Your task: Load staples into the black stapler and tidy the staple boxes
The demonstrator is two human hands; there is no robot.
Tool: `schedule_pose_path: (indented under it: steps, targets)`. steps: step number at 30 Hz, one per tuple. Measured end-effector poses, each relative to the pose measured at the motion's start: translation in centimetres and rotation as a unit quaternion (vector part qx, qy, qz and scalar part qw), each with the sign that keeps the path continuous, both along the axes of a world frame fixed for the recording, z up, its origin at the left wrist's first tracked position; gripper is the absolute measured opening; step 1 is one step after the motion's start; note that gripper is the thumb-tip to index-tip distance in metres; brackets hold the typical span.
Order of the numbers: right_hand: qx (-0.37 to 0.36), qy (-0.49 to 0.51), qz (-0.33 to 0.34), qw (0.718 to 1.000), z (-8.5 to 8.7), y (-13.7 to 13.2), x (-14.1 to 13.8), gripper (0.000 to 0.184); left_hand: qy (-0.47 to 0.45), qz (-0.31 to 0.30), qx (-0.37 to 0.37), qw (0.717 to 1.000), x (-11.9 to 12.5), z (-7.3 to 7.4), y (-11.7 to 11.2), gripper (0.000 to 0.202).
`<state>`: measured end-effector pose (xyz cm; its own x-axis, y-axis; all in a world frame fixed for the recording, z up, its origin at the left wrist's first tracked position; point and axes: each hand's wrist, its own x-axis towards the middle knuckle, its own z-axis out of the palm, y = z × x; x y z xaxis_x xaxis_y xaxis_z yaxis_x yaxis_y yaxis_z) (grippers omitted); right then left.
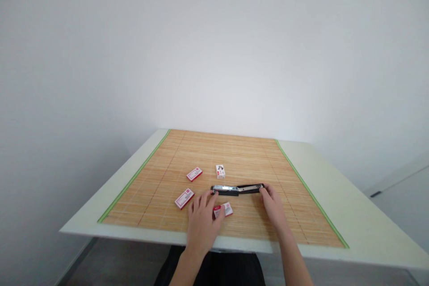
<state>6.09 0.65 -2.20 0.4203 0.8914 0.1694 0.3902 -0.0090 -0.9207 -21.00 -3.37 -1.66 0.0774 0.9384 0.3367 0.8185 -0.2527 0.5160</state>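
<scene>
Covering part of a red-white box (228,209), lower ctr, L hand (201,221) lies w/ fingers loose, spread; R hand (273,205) touches stapler (237,188) end, grip unclear. Bamboo mat (234,156), pale table (338,201), white walls (214,53).

Bright, even daylight washes the white wall (214,53) pale; shadows are faint, the counter (351,196) edges bow from wide-angle distortion, focus slightly soft.

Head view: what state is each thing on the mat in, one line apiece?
stapler: swung open flat, lying on the mat.
left hand: fingers spread, tips at the stapler's left end.
right hand: fingers on the stapler's right end.
thumb-side box: flat, beside the left thumb.
upright box: standing on end.
far-left box: flat.
front-left box: flat.
mat: spread flat.
</scene>
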Motion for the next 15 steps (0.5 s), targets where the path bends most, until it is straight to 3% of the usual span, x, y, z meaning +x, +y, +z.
schedule_pose_path:
  steps: [5,8,9,12,15]
  targets:
    - [0.036,-0.004,-0.068,0.997,1.1,-3.4,-0.3,0.058,-0.032,-0.060,-0.032,0.997,-2.3,0.4,0.0,0.055]
    - [-0.058,0.088,0.064,0.992,1.8,-5.3,-2.1,0.051,-0.002,-0.136,-0.069,0.988,-3.3,0.9,0.7,0.048]
    - [-0.113,0.142,0.127,0.975,2.0,-5.7,-2.9,0.050,0.002,-0.156,-0.077,0.985,-3.5,1.1,1.0,0.041]
    - [-0.228,0.287,0.274,0.889,2.9,-6.6,-4.8,0.050,-0.006,-0.195,-0.085,0.977,-3.4,1.7,2.2,0.029]
    - [-0.243,0.354,0.310,0.848,3.4,-6.7,-5.5,0.048,-0.022,-0.220,-0.084,0.972,-3.0,1.8,3.0,0.031]
